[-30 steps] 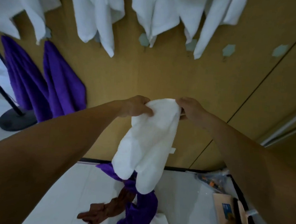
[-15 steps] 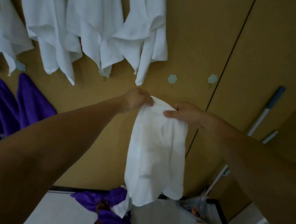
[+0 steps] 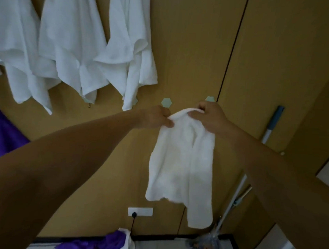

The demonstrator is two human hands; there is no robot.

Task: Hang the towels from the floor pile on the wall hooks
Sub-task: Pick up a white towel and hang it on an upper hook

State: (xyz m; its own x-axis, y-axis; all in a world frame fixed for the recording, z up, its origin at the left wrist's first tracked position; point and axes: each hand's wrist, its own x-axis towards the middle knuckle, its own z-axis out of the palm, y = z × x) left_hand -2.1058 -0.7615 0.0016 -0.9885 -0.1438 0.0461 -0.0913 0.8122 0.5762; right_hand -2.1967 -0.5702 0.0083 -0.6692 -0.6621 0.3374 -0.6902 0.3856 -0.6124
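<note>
A white towel [image 3: 182,163] hangs in front of the yellow wall, held up by its top edge. My left hand [image 3: 156,117] pinches that edge on the left and my right hand [image 3: 208,117] grips it on the right. Two pale green hexagonal hooks sit just behind the hands: one hook [image 3: 166,102] above my left hand, another hook [image 3: 209,98] partly hidden by my right hand. Several white towels [image 3: 72,43] hang on hooks at the upper left. The floor pile [image 3: 108,243] of purple and white towels lies at the bottom.
A purple towel [image 3: 1,134] hangs at the left edge. A mop handle [image 3: 270,130] leans against the wall on the right, beside a door seam. A white wall socket [image 3: 140,211] with a black plug sits low on the wall. A clear bag [image 3: 207,244] lies on the floor.
Both hands have lifted the white towel higher and to the right, up to the level of the two free hooks. My view has tilted up, so less floor shows.
</note>
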